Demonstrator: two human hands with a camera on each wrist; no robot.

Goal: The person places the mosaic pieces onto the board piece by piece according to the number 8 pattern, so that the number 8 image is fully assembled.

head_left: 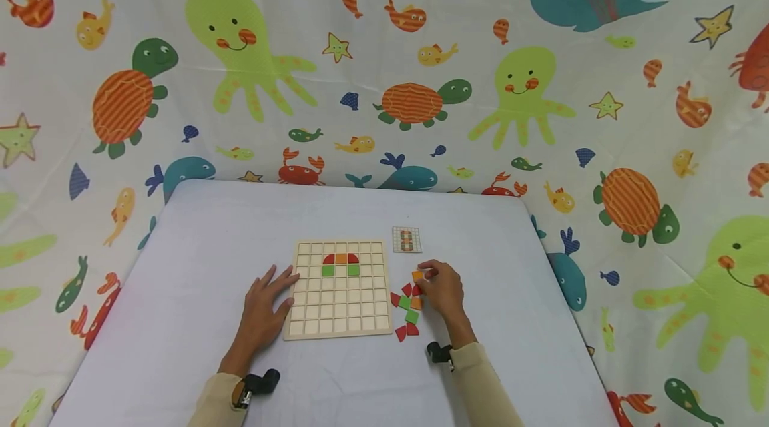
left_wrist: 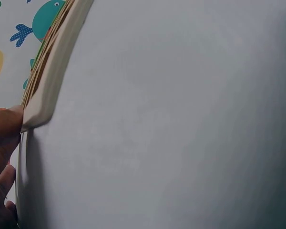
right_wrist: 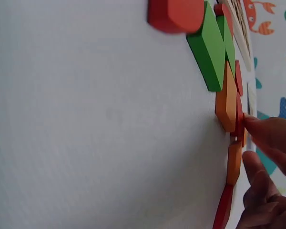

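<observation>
A square wooden grid board (head_left: 339,307) lies on the table, with red quarter-round, orange square and green square blocks in its upper cells. My left hand (head_left: 262,307) rests against the board's left edge, fingers spread; the left wrist view shows fingertips touching the board's corner (left_wrist: 40,112). To the right of the board, my right hand (head_left: 442,288) pinches an orange square block (head_left: 417,275) between thumb and index finger. Loose red, orange and green blocks (head_left: 411,317) lie beside that hand. In the right wrist view, more blocks (right_wrist: 233,164) lie near the fingers.
Behind the loose blocks lies a small pattern card (head_left: 406,240) with a coloured figure on a grid. A white cloth (head_left: 480,233) covers the table. Behind it hangs a curtain (head_left: 360,33) printed with sea animals.
</observation>
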